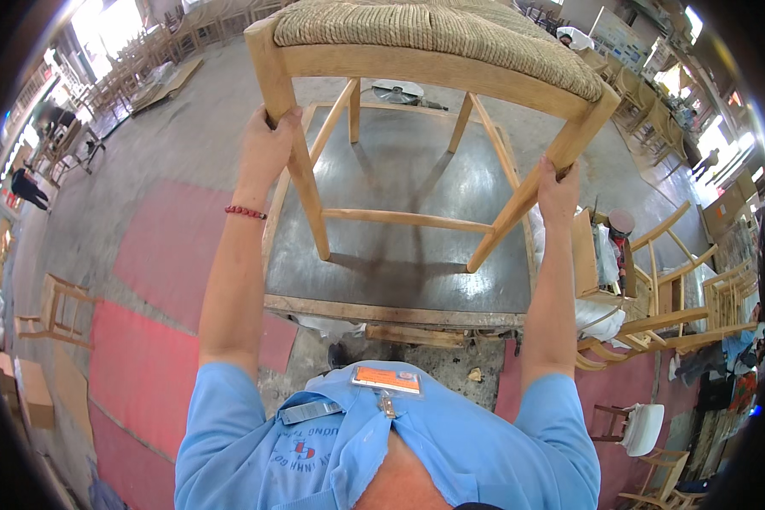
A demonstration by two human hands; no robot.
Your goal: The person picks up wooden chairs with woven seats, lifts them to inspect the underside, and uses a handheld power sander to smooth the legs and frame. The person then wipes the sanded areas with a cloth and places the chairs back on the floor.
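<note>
A light wooden chair with a woven cord seat is in front of me, over a dark-topped work table with a wooden rim. My left hand is closed round the top of its left near leg, just below the seat. On the other side, my right hand grips the right near leg a little lower. A rung joins these two splayed legs. Whether the leg tips rest on the table or hang just above it, I cannot tell. Thumbs and part of the fingers show; the rest are hidden behind the legs.
A tool with a round disc is at the table's far edge. An open cardboard box and piled chair frames stand at the right. Red mats cover floor at the left, near a small wooden chair. People are farther off.
</note>
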